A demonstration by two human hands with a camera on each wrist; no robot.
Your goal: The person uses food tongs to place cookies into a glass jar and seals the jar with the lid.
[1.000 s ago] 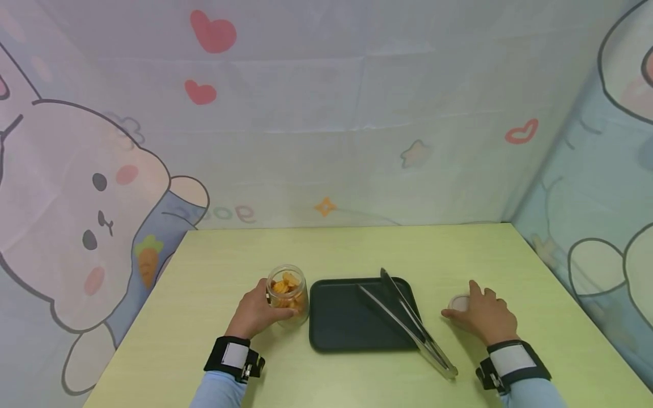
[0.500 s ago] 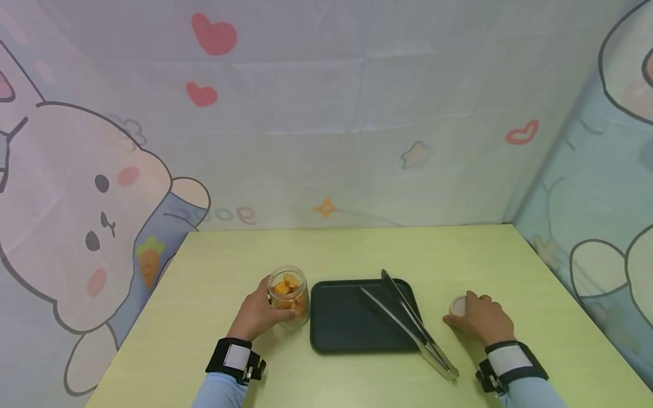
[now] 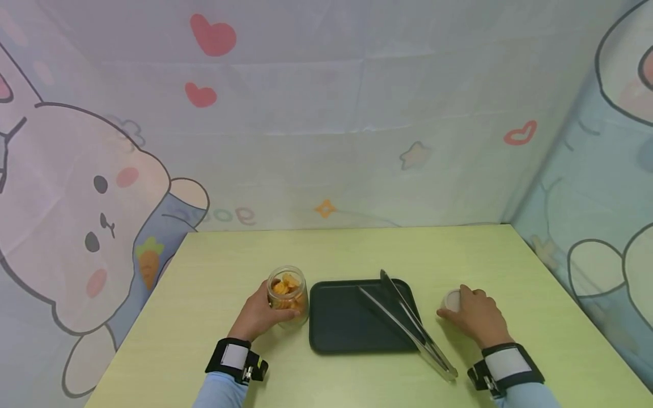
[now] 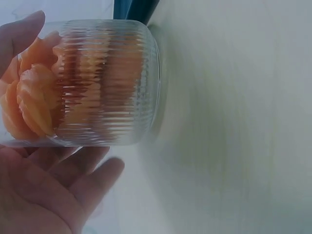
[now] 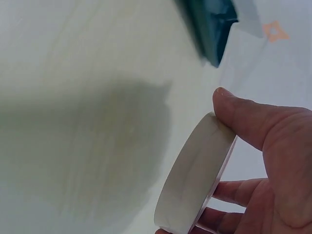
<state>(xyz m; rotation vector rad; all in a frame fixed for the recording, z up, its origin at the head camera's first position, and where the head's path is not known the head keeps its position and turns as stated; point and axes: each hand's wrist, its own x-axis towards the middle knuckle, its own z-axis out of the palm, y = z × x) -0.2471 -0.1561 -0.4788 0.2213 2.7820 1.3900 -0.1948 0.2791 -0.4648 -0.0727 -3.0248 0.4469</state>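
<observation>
A clear ribbed glass jar point(image 3: 301, 309) stands uncovered left of the dark tray, with wavy orange pieces point(image 4: 36, 92) inside that look like snack chips. My left hand point(image 3: 257, 313) grips it from the left, thumb across the near side and fingers round the far side. Over on the right, my right hand point(image 3: 478, 316) holds a round white lid point(image 5: 192, 178) by its edge. The thumb is at one side of the lid and the other fingers are at the opposite side, partly hidden behind it. In the right wrist view the lid is tilted, and a shadow falls on the table beside it.
Between the hands lies a dark rectangular tray point(image 3: 336, 317). Metal tongs point(image 3: 408, 323) rest slantwise across its right side, their joined end past its near right corner on the pale yellow table point(image 3: 245, 243). A printed cloth point(image 3: 316, 113) hangs behind the table.
My right hand has shifted slightly left with the white lid, and the lid's visible part has moved left too. My left hand and the jar have stayed in place.
</observation>
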